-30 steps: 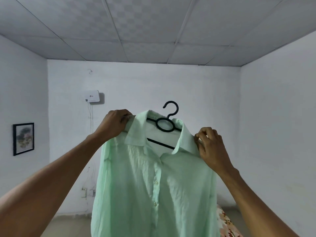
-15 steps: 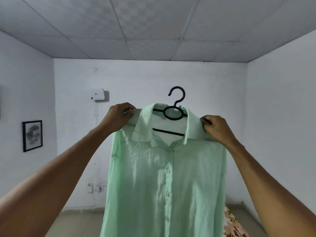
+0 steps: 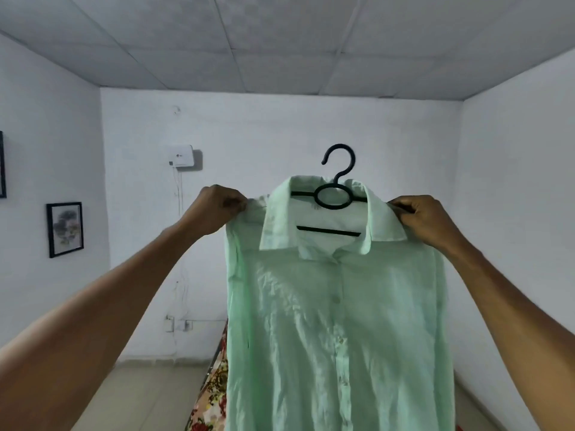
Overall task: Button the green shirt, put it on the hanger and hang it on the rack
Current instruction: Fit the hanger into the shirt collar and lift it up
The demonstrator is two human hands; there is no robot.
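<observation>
You hold the green shirt [image 3: 336, 321] up in front of you at about head height, between your two raised hands. Your left hand [image 3: 214, 213] has its fingers curled tight, pinching the fabric at the shirt's left shoulder. Your right hand [image 3: 426, 219] grips the right shoulder the same way, fingers folded over the cloth just beside the collar. The shirt hangs straight down between your forearms, front facing you, buttoned along the placket, with the collar spread open. The black hanger [image 3: 334, 197] sits inside the neck opening: its ring and crossbar show between the collar points, and its hook stands up above the collar, free of anything. Behind the shirt's lower edge a flowered cloth [image 3: 211, 396] shows near the floor. A framed picture [image 3: 64, 229] hangs on the left wall, and a white box [image 3: 181, 155] is fixed to the back wall.
</observation>
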